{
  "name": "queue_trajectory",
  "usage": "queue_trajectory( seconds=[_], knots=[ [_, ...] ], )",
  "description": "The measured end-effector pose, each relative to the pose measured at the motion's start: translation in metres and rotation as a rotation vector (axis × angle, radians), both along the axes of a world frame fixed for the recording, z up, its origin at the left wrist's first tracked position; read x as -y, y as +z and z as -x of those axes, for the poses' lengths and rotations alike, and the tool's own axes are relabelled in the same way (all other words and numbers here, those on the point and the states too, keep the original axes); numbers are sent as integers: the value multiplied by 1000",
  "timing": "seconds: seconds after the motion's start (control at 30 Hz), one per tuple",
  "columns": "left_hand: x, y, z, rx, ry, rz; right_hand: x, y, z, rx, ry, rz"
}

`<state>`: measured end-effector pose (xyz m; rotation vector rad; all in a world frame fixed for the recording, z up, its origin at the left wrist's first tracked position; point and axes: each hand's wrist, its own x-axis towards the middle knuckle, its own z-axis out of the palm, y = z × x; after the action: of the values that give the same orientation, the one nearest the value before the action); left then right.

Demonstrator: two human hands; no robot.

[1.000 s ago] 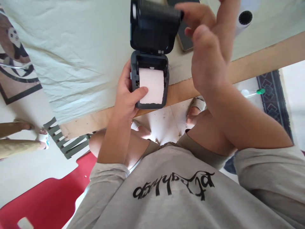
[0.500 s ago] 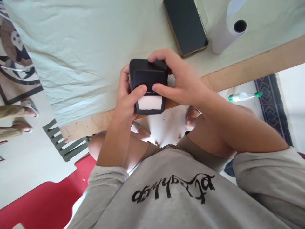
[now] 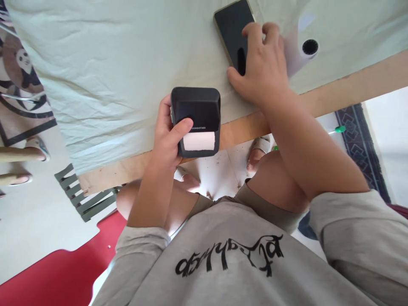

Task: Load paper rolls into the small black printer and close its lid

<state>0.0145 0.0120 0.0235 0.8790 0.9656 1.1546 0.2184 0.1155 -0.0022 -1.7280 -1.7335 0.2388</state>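
My left hand (image 3: 167, 136) is wrapped round a black label printer (image 3: 196, 114), its thumb lying across the front face. A white label strip (image 3: 199, 141) shows in the printer's lower window. Above and to the right, my right hand (image 3: 264, 63) reaches over the lower right part of a dark-screened phone (image 3: 232, 32), fingers apart and bent, thumb close to the phone's lower end. Whether the fingertips touch the phone I cannot tell. Just right of that hand stands a white roll (image 3: 295, 53) with a black core, its near side partly behind my fingers.
A pale, wrinkled cloth (image 3: 111, 63) covers the table, with a bare wooden edge (image 3: 347, 87) towards me. A red chair (image 3: 60, 272) is at lower left. Another person's feet (image 3: 36, 148) are at far left. A green-capped bottle (image 3: 339, 128) shows partly behind my right forearm.
My right hand has let go of the label printer and moved up and right to the phone. My left hand still holds the printer, now alone.
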Motion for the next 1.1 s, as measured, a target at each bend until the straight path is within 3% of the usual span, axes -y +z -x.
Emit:
queue_trajectory(
  seconds=[0.1, 0.33, 0.57, 0.63, 0.83, 1.1],
  knots=[
    [0, 2, 1, -10, -2, -8, -6, -9, 0, 39, -52, 40],
    [-1, 3, -1, -12, 17, 12, 27, 7, -1, 211, 4, 52],
    [-1, -1, -2, -3, 19, -32, 44, -2, -9, 47, 176, -82],
    [-2, -4, -2, -10, 29, -47, 45, 2, -9, 30, 194, -46],
    [-6, -19, 4, 6, 0, -139, 52, 35, -7, 89, 161, 271],
    [-6, -18, 3, 25, 13, -120, 46, 41, -17, -102, 76, 205]
  ],
)
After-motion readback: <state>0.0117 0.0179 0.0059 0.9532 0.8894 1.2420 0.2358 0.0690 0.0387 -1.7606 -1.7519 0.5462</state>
